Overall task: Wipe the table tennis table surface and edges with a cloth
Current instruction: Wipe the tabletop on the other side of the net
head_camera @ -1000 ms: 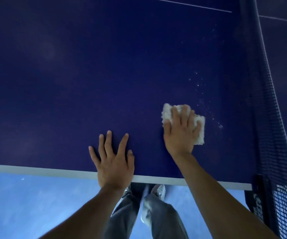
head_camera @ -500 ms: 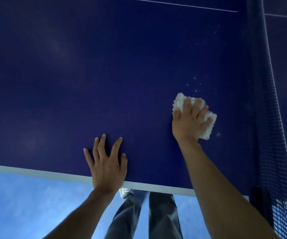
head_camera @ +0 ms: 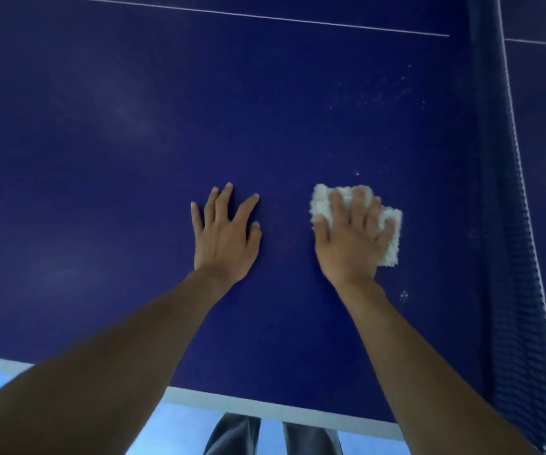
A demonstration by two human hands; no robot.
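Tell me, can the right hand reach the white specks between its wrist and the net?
Probably yes. The right hand presses the cloth flat on the table, the specks lie beside its wrist with bare surface between, and the net stands farther right.

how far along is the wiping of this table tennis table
Midway, apparently. The table surface around the left hand looks speck-free. The right hand presses the white cloth flat near the net. White specks beside that wrist and farther up are left to wipe; the edge strip is unclear.
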